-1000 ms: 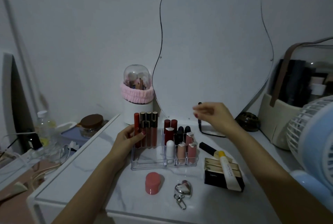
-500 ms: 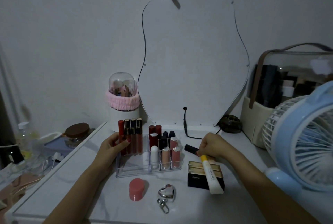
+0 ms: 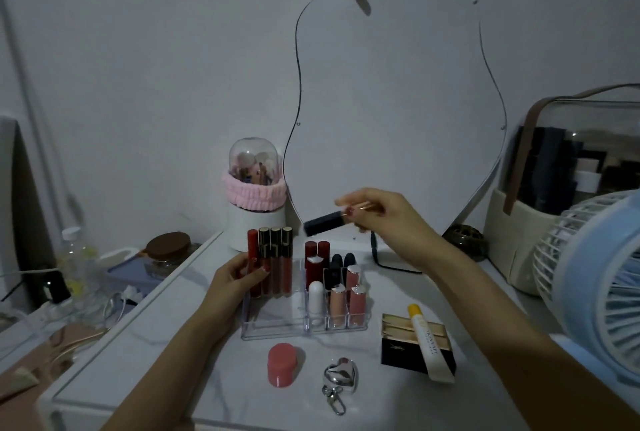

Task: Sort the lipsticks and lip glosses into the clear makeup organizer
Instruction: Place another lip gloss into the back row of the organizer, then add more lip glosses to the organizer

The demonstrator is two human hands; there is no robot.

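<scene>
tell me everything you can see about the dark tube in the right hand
The dark lip tube is slim, with a near-black glossy body and a gold-toned end hidden mostly inside the right hand. The fingertips pinch that end, so the tube lies roughly level, dark end pointing left and slightly down. It hangs in the air above the clear organizer, touching nothing else.

The clear makeup organizer (image 3: 277, 332) sits at the middle of the white table, well back from its front edge. Four tall lip glosses (image 3: 272, 262) stand upright in its back left part. Lipsticks (image 3: 341, 295), red, black, white and pink, stand upright in the small right compartments. One dark lip gloss (image 3: 323, 224) is held roughly level in the air above the organizer's right half.
</scene>
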